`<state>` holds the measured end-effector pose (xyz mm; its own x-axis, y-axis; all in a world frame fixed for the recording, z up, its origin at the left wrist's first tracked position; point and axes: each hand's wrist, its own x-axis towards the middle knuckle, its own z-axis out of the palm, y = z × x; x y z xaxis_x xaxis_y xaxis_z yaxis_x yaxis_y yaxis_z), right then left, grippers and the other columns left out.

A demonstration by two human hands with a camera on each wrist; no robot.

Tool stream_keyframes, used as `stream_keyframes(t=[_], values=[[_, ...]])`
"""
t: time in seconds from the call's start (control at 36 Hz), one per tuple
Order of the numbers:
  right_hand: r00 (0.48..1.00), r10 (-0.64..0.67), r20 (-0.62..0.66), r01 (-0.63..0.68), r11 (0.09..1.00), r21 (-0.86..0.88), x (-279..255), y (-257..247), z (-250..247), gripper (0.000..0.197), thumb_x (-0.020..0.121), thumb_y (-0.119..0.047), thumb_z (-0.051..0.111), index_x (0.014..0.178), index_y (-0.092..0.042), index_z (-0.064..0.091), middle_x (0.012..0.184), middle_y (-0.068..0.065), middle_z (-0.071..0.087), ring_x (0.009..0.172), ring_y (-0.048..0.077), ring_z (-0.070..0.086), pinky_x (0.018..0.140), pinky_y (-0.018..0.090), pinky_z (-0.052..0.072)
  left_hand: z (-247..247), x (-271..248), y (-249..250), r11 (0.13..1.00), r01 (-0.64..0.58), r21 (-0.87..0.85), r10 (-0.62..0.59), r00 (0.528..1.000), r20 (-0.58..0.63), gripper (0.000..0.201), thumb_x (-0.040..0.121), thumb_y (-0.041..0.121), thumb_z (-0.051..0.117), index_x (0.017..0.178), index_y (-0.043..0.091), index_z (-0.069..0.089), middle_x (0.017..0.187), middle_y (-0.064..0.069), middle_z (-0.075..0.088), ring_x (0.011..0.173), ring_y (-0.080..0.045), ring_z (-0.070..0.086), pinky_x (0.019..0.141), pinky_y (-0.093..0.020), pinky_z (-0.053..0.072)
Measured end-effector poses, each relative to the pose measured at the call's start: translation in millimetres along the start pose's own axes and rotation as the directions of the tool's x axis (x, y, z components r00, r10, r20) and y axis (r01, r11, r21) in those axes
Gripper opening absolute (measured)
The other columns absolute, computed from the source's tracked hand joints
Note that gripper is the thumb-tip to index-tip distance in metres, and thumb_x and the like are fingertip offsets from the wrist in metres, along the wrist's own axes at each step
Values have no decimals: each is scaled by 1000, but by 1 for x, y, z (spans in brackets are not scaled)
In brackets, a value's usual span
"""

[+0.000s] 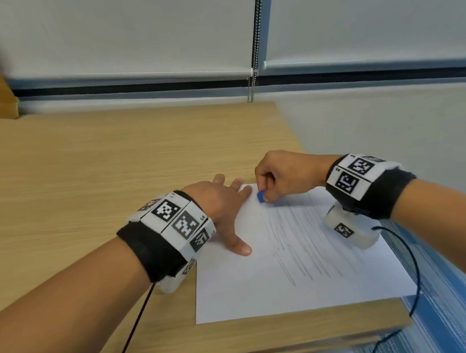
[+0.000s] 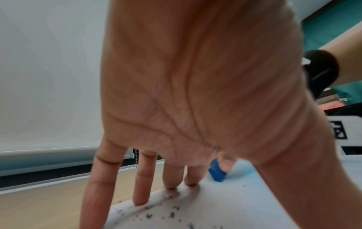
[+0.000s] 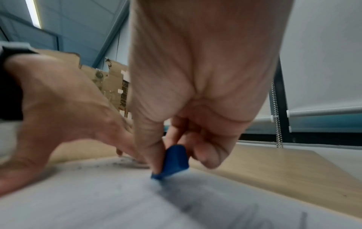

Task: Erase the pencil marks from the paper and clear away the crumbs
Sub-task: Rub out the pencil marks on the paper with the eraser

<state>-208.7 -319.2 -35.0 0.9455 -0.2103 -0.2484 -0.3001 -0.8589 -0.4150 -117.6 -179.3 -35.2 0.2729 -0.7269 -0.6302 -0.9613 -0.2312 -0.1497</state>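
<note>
A white sheet of paper [image 1: 263, 291] lies on a light wooden table [image 1: 86, 165], close to the table's near edge and right corner, where both hands can reach it easily. Grey pencil marks [image 1: 301, 240] run in long strokes across the middle and right of the sheet; the strip nearest the left hand looks mostly clean, so the erasing seems partly done. The left hand [image 1: 223, 205] rests flat on the sheet's left side, fingers straight and spread, thumb pointing toward the person, most likely to pin the paper so it does not slide or crease under rubbing. Its fingertips reach the far left corner, where dark crumbs [image 2: 156, 212] lie scattered on the paper; these are not yet cleared. Just beyond, the right hand [image 1: 287, 176] pinches a small blue eraser [image 1: 260, 196] between thumb and curled fingers, its grip closed tight on it. The eraser's lower corner touches the paper near the far edge, tilted, which suits pressing hard on a narrow spot. Farther back, white roller blinds [image 1: 131, 31] with a bead chain [image 1: 255, 49] hang down behind the table.
</note>
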Motion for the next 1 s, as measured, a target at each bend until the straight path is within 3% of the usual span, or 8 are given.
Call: stream_keyframes(t=[0.06,0.19,0.36,0.47,0.53,0.69,0.83,1.0], values=[[999,6,-45,-6,1000,3,-1,0,3,7,78,-9,73,76,-10,66,63,-3,62,48,-3,51,51,11,41,0,0,-1,1000,0,0,0,1000,0,124,73,69,67,152,29,-20,159,11,-23,147,-27,-17,111,-54,25],[953,-26,301,1,997,83,-14,-11,5,9,76,-9,77,80,-9,70,70,5,66,59,10,56,59,25,48,0,2,-1,1000,-8,-5,8,1000,-7,125,71,69,69,153,29,-17,160,10,-20,147,-28,-13,109,-53,27],[999,-28,39,24,994,105,-7,-7,10,17,76,-6,74,68,-16,63,62,-3,60,52,3,50,55,21,43,1,2,-1,1000,-5,-11,4,1000,-11,124,71,69,68,153,30,-18,160,11,-19,147,-27,-15,110,-54,26],[957,-49,285,8,989,146,-18,-11,11,10,75,-6,76,75,-9,67,67,4,63,58,9,54,60,26,46,2,3,-1,1000,-2,-1,2,1000,-8,125,71,70,68,153,29,-17,160,9,-21,147,-29,-17,110,-55,25],[943,-34,330,-7,993,122,-17,-13,8,9,75,-6,77,80,-5,69,70,8,64,61,14,55,60,28,46,2,3,-1,1000,-4,0,4,1000,-7,125,71,70,68,153,29,-17,160,9,-21,147,-29,-17,111,-55,25],[997,-2,81,-8,991,130,-10,-11,10,11,76,-7,74,73,-9,65,63,0,60,55,7,52,58,24,45,1,3,-2,1000,1,-21,-1,1000,-13,126,70,69,68,152,30,-18,160,10,-21,147,-28,-17,111,-54,24],[920,-27,391,-33,989,145,-21,-19,11,8,77,-7,75,80,-6,68,68,8,63,62,20,56,52,22,47,2,4,-2,1000,3,5,-3,1000,-14,125,70,71,68,153,29,-16,160,9,-21,147,-28,-15,110,-53,26],[994,14,111,-36,980,195,-15,-12,12,7,79,-7,73,78,-4,67,67,6,63,56,12,55,56,27,49,2,3,-2,1000,0,-2,0,1000,-26,125,70,71,67,153,29,-17,160,11,-19,148,-26,-13,109,-51,29]])
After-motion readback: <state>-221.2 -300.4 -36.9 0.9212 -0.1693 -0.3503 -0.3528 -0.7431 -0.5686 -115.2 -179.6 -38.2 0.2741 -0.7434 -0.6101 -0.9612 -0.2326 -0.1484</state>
